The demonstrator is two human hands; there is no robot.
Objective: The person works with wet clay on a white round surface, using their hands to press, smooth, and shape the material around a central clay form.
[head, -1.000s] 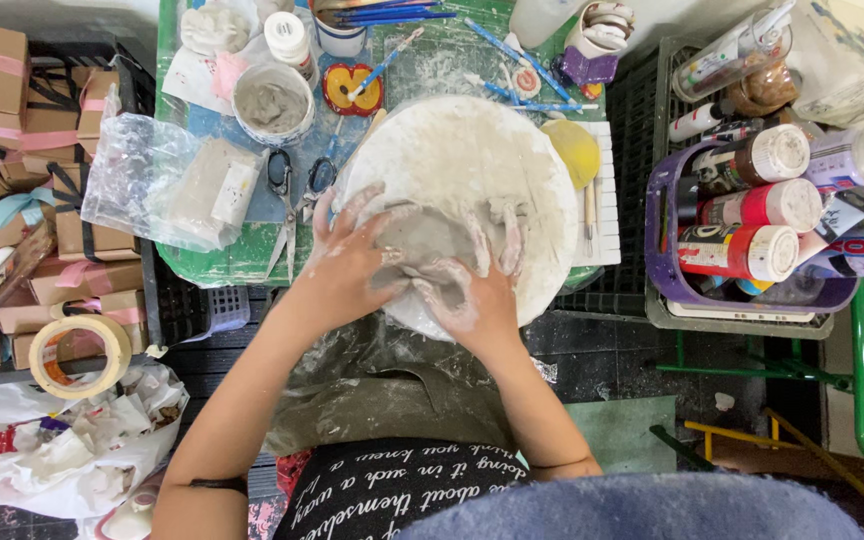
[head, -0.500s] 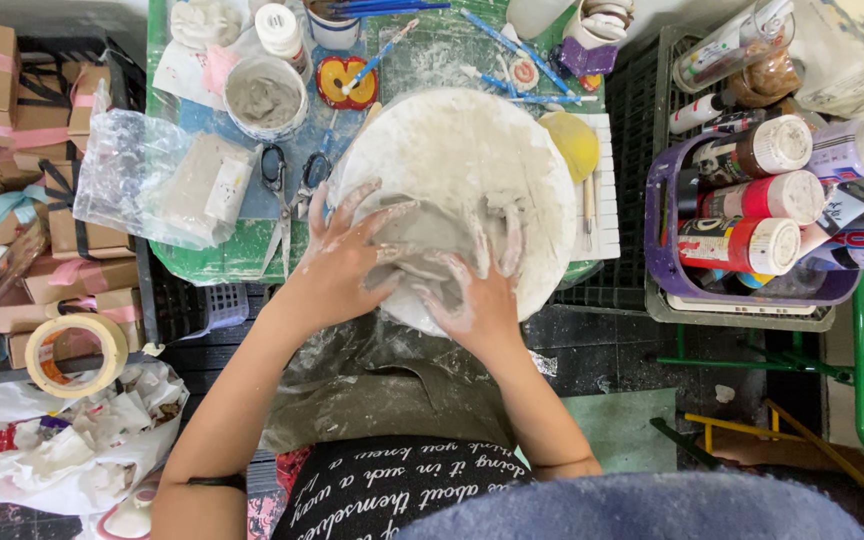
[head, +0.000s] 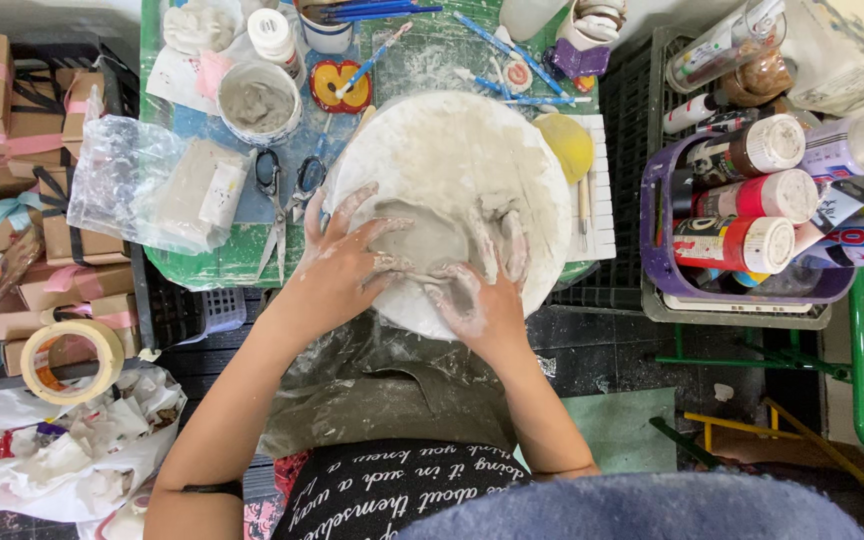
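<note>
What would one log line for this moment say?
left hand: pressing grey clay slab | right hand: fingers spread on slab | slab on round white board | scissors left of board

We see grey clay [head: 430,238] on a white round board [head: 472,160], a yellow sponge [head: 564,142] at two o'clock, a purple basket [head: 652,262] at three.

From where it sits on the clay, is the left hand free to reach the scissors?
Probably yes: the scissors lie just beside the left hand, with nothing between them on the green table.
</note>
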